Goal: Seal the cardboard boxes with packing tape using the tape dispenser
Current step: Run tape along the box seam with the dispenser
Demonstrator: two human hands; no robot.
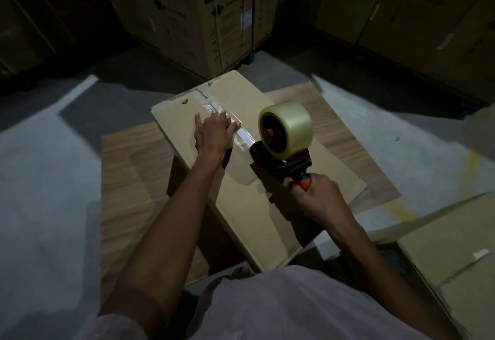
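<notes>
Head cam: cardboard box (257, 205) sits on a wood-grain board (128, 179) on the concrete floor (40, 179), top flaps closed. Left hand (213, 132) lies flat on the lid, fingers straight and spread, pressing on the laid strip of packing tape (242, 136) along the centre seam. Likely doing two jobs: bonding the tape and keeping the flaps from lifting under the pull. Right hand (317, 192) is wrapped around the orange handle of the tape dispenser (281, 157), fingers curled tight. Dispenser head is down on the lid just beside the left fingertips, roll (285, 130) standing above it. Tape covers the seam from the far edge to about mid-lid; near half still bare, so roughly halfway on this box. Low head angle keeps the tape taut and flat. Stacked washing machine cartons (203, 13) behind, another carton (450, 254) at right.
</notes>
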